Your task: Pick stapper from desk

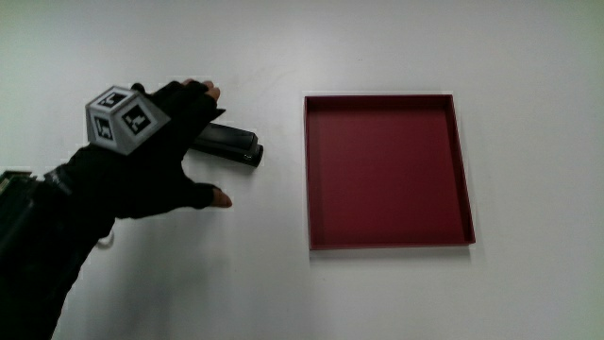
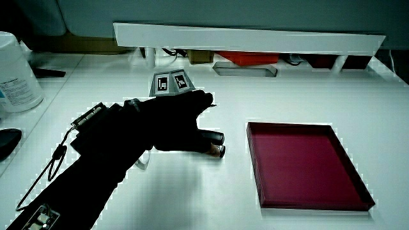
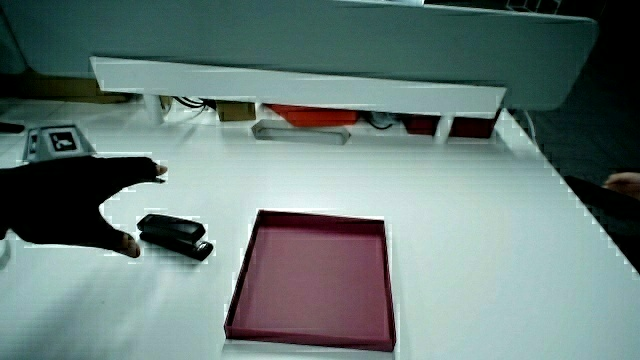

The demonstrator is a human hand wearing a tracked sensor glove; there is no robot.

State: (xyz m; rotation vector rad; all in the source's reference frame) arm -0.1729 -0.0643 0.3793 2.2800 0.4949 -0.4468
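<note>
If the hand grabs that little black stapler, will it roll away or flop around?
Probably not. The small black stapler is long and lies flat on the white table, so it should slide rather than roll. It looks like a hard, stiff bar, so it likely won't bend, though its top might hinge open. The gloved hand spreads open over it, not yet gripping.

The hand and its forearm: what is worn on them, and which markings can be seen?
The hand wears a black fingerless glove. On its back sits a small grey cube with black-and-white square patterns. The forearm is in a black sleeve.
</note>
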